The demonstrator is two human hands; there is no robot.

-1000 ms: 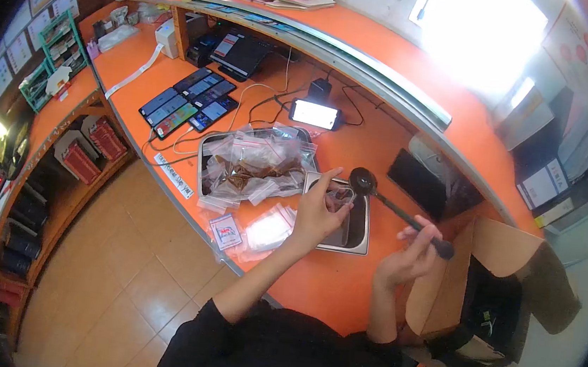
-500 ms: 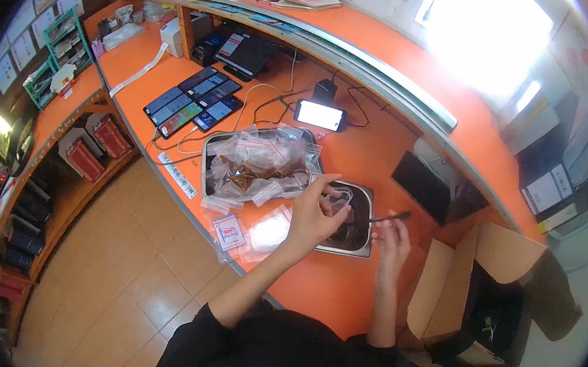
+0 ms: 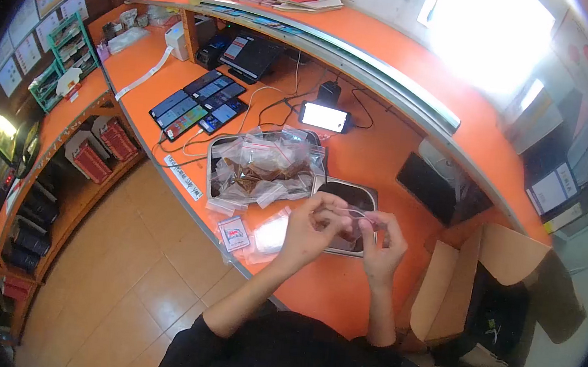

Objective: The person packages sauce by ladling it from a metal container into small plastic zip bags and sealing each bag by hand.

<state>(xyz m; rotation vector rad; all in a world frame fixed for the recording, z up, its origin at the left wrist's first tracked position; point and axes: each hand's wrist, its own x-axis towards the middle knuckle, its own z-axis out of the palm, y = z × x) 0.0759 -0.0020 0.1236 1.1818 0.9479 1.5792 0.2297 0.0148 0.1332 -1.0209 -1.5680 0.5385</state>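
A small clear zip bag [image 3: 356, 213] is stretched between my two hands, over a metal container. My left hand [image 3: 309, 233] pinches its left side with thumb and fingers. The right side is gripped by my right hand [image 3: 384, 245], fingers also closed. Beneath them is the small metal container [image 3: 375, 200] with dark contents, partly hidden by the hands. A larger metal tray [image 3: 209, 168] stands to its left, heaped with clear zip bags [image 3: 268, 156], some holding something brown. Near my left wrist lie a stack of flat clear bags [image 3: 271, 234] and a printed square packet [image 3: 234, 234].
Several phones [image 3: 195, 107] and a tablet [image 3: 243, 55] lie or stand at the back left among cables. A lit phone [image 3: 324, 117] rests behind the trays. At right are a dark flat panel [image 3: 424, 189] and an open cardboard box [image 3: 454, 284]. A raised ledge [image 3: 389, 79] runs along the back.
The thin dark utensil has left my right hand and is no longer distinguishable. My right hand has moved left to the bag, which both hands now hold. The view has shifted slightly.
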